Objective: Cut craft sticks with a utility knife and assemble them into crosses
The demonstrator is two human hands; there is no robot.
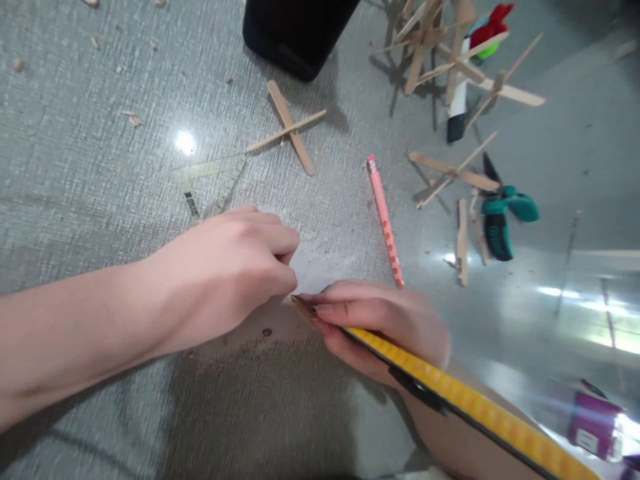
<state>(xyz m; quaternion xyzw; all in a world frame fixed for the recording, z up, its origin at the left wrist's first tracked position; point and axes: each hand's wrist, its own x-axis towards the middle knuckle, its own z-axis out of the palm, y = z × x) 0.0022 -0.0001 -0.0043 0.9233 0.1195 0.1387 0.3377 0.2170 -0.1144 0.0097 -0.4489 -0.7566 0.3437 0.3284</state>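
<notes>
My right hand (pixel 385 327) is closed around a long yellow tool with a black edge (pixel 450 387), its brown tip (pixel 300 303) pressed to the grey table (pixel 100 167). My left hand (pixel 225 267) is curled right beside that tip, fingers pinched together on something too small or hidden to name. A pink pencil (pixel 384 220) lies just beyond my right hand. A clear plastic set square (pixel 210 183) lies just beyond my left hand.
A cross of wooden craft sticks (pixel 290 127) lies behind the hands, a second cross (pixel 453 172) to the right, and a taller stick structure (pixel 450 53) at the back right. Teal-handled cutters (pixel 500 217), a black container (pixel 295 30), a purple object (pixel 593 423) and wood chips (pixel 133 119) are around.
</notes>
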